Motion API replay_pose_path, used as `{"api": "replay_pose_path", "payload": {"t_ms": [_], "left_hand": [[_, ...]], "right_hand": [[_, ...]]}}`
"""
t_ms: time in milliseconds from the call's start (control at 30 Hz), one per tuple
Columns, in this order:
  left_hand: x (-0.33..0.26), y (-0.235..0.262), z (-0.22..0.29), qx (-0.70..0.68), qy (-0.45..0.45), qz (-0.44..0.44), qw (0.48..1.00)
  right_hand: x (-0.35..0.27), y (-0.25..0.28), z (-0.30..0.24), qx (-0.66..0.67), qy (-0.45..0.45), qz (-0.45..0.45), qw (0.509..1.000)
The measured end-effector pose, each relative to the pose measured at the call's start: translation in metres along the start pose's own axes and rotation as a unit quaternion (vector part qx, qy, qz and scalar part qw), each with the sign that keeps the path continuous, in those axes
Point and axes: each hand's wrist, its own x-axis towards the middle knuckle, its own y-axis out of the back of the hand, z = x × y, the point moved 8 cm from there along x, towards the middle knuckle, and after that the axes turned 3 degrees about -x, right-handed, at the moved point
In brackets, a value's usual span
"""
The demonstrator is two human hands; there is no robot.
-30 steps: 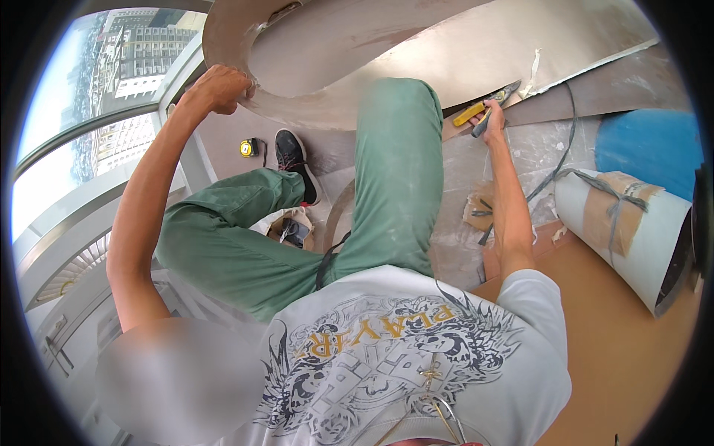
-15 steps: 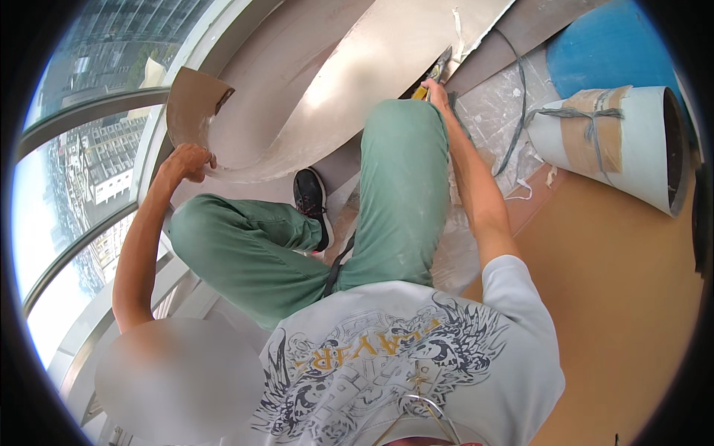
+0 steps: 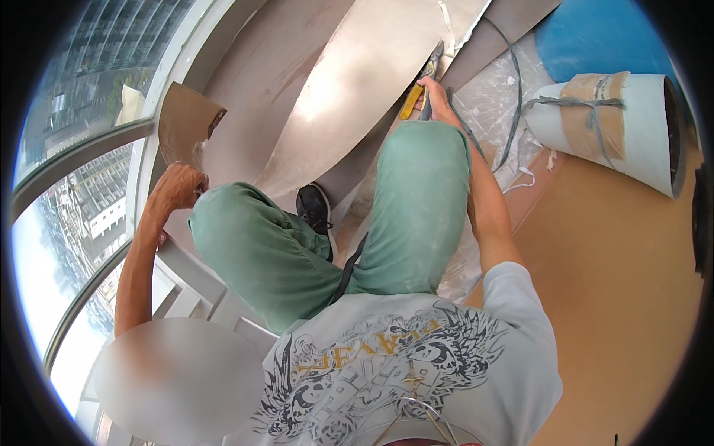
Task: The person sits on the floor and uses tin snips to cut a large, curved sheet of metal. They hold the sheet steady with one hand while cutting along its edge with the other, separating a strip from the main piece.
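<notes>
- Right hand (image 3: 440, 104): fingers wrapped around the handles of a pair of snips (image 3: 430, 71), a yellow handle (image 3: 410, 102) on the left and a dark one beside it; the hand lies just beyond the right knee.
- Snips: blades pointing away from the body, at the edge of a large bendy sheet (image 3: 320, 97); how far the blades are parted cannot be told.
- Left hand (image 3: 180, 186): fingers curled tightly, holding the edge of the same sheet beside the left knee.
- Sheet: spread beyond the knees, pale and shiny on its upper part, bent round at the left into a brown end (image 3: 186, 123); the left knee hides part of the bend. A thin white strip (image 3: 446, 13) hangs near its far right edge.
- Legs: green trousers (image 3: 420, 201), knees raised; a dark shoe (image 3: 314, 209) shows between them.
- Right side: a dark cord (image 3: 518, 97) loops over dusty floor; beyond it stands a blue sheet (image 3: 602, 37). A white roll (image 3: 647, 119), bound with a grey tie (image 3: 550, 102), lies near a brown board (image 3: 595, 290).
- Left side: a window frame (image 3: 186, 56), with buildings outside.
</notes>
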Motion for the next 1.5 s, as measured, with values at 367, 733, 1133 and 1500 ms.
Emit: {"api": "replay_pose_path", "payload": {"t_ms": [367, 733, 1133, 1500], "left_hand": [[0.029, 0.089, -0.021, 0.094, -0.015, 0.046, 0.994], [0.046, -0.024, -0.043, 0.066, -0.063, -0.152, 0.984], [0.030, -0.016, -0.054, -0.053, -0.081, -0.134, 0.986], [0.035, -0.021, -0.052, -0.265, -0.123, -0.312, 0.904]], "right_hand": [[-0.010, -0.007, -0.007, -0.013, -0.005, -0.014, 1.000], [-0.020, -0.013, -0.015, -0.034, -0.024, 0.014, 0.999], [-0.028, -0.022, -0.019, -0.042, -0.062, 0.032, 0.997], [-0.031, -0.030, -0.023, -0.050, -0.039, 0.006, 0.998]]}}
